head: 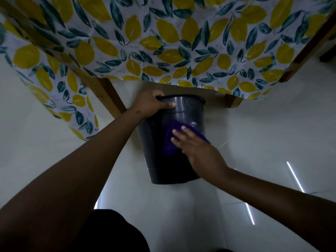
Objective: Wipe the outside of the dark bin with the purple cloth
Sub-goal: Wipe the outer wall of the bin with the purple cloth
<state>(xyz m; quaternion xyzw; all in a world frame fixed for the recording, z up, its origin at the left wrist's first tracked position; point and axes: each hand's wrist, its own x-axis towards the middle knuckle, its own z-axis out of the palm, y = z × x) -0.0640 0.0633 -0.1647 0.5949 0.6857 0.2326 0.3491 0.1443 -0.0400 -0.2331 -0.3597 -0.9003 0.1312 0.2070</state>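
Note:
The dark bin (158,142) is tipped toward me, its open rim pointing away under the table and its base nearest me above the white floor. My left hand (151,104) grips the bin's rim at its upper left, thumb across the outside wall. My right hand (198,151) lies flat on the bin's side and presses the purple cloth (171,140) against it. The cloth shows around and under my fingers, partly hidden by the hand.
A table draped in a lemon-and-leaf patterned cloth (163,42) hangs just beyond the bin. Wooden table legs (109,97) stand left and right (234,100) of the bin. The white tiled floor (272,124) reflects strip lights. My dark-clothed knee (112,233) is at the bottom.

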